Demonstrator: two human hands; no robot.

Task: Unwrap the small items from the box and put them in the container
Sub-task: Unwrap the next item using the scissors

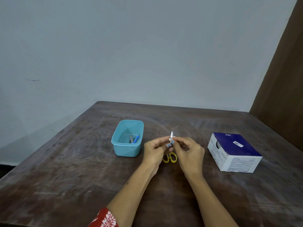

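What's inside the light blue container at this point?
The light blue container holds a few slim items, grey and blue, lying against its right side. Its near wall hides part of the floor, so an exact count isn't possible.

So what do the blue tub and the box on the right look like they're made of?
The tub looks like moulded plastic: even light-blue colour, rounded corners, a smooth rolled rim. The box looks like printed cardboard: sharp folded edges, a dark blue top, white sides with fine print, slightly glossy.

Bare table (82,169) is lying open left of the blue container (127,149). Yellow-handled scissors (170,158) are sitting between container and box (234,151), under the hands.
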